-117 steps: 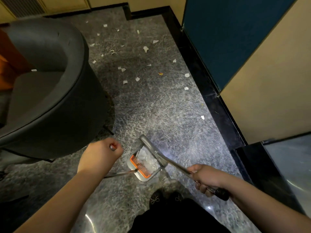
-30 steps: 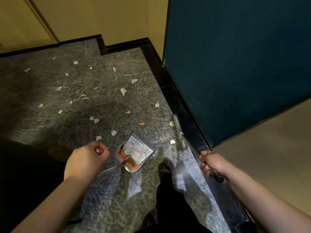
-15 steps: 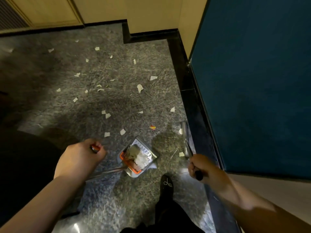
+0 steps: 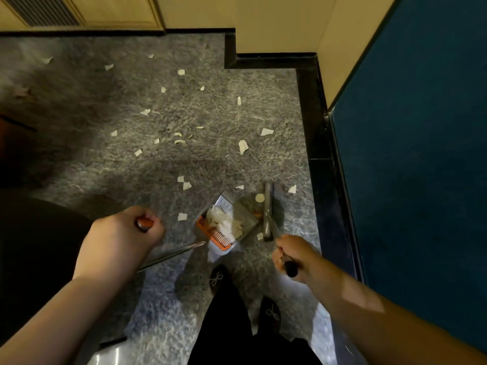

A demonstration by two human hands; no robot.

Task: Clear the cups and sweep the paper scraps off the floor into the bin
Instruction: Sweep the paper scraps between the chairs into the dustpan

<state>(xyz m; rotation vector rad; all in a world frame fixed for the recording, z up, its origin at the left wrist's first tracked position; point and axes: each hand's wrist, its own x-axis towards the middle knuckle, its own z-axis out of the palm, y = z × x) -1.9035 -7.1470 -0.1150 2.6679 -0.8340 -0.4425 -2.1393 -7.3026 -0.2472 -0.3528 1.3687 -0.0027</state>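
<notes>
We are clenching the left hand (image 4: 120,234) on the pan (image 4: 226,223) handle and the right hand (image 4: 292,255) on the broom (image 4: 267,210) handle. Since a second ago, we are bringing the broom head in against the pan's right side; nearby scraps (image 4: 181,216) are closing on the pan, which is already holding a white heap. Farther out, scraps are lying across open floor (image 4: 210,109), bounded right and rear by the black skirting (image 4: 315,133). No bin or cups are showing.

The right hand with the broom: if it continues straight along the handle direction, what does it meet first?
Probably the round paper scrap beside the broom head, just ahead of the right hand; depth is unclear.
</notes>
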